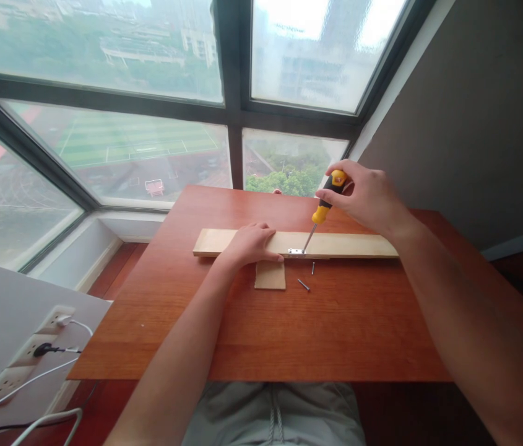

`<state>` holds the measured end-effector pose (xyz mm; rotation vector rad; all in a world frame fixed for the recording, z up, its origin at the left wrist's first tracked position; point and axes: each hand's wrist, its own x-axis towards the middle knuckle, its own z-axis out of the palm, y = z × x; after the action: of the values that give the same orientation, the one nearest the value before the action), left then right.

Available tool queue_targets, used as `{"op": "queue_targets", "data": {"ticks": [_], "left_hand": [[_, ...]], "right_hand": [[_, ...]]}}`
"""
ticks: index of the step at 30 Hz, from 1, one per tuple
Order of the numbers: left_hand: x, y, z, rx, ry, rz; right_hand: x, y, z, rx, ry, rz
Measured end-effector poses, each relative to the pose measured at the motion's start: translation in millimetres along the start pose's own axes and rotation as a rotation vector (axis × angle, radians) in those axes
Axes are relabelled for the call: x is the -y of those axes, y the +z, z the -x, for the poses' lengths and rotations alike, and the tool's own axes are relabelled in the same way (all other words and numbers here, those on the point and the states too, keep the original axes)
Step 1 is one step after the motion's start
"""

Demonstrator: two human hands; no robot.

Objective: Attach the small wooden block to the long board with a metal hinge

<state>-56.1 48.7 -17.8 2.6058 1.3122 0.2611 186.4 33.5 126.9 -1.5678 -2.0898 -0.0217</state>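
While the right hand (367, 195) grips a screwdriver (320, 214), its shaft slanting down leftward onto a metal plate (295, 251), the left hand (250, 243) clasps the wooden board (345, 243), long axis nearly parallel to the tabletop's (335, 337) far edge. Windows (145, 142) stand beyond; broad tabletop separates two screws (304, 285) from the near edge.

Hazy daylight through windows (321, 62); right wall (470, 124) dim
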Motion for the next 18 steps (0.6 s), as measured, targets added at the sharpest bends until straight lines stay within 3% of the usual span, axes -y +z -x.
{"op": "queue_targets", "data": {"ticks": [6, 18], "left_hand": [[-0.6, -1.0, 0.0, 0.001, -0.002, -0.009], [-1.4, -1.4, -0.3, 0.005, -0.001, -0.016]], "right_hand": [[13.8, 2.3, 1.4, -0.036, 0.025, 0.284], [16.3, 6.3, 2.2, -0.059, 0.081, 0.363]]}}
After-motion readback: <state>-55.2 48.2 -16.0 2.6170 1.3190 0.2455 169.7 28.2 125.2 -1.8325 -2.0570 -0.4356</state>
